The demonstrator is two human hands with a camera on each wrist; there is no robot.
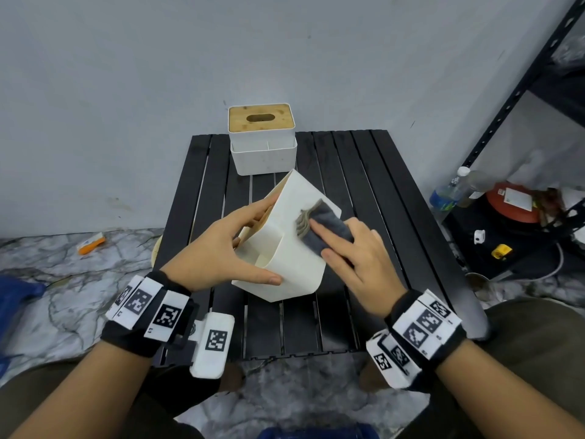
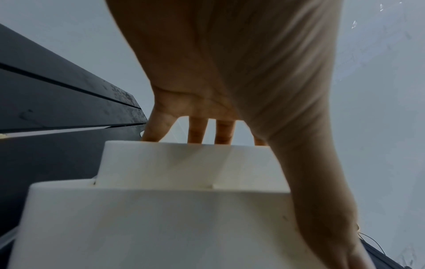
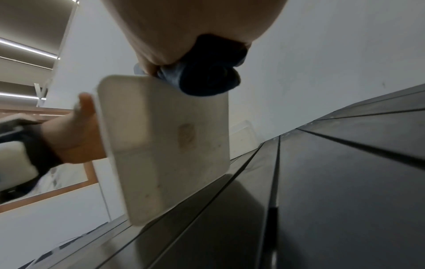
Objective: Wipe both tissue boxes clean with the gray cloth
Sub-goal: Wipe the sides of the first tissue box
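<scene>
A white tissue box (image 1: 291,248) lies tipped over and raised at an angle on the black slatted table (image 1: 364,185). My left hand (image 1: 250,242) grips it, with the thumb on the near wall and the fingers on the lid side (image 2: 197,131). My right hand (image 1: 329,242) holds the bunched gray cloth (image 1: 327,213) and presses it against the box's upturned side. From the right wrist, the cloth (image 3: 207,78) sits at the top edge of the box's base (image 3: 165,145). A second white tissue box (image 1: 262,144) with a bamboo lid stands upright at the table's far edge.
A black metal rack (image 1: 522,90) stands to the right, with a plastic bottle (image 1: 449,191), a red container (image 1: 512,204) and a small yellow item (image 1: 501,251) by its foot. An orange object (image 1: 91,243) lies on the marble floor at left. A wall is close behind the table.
</scene>
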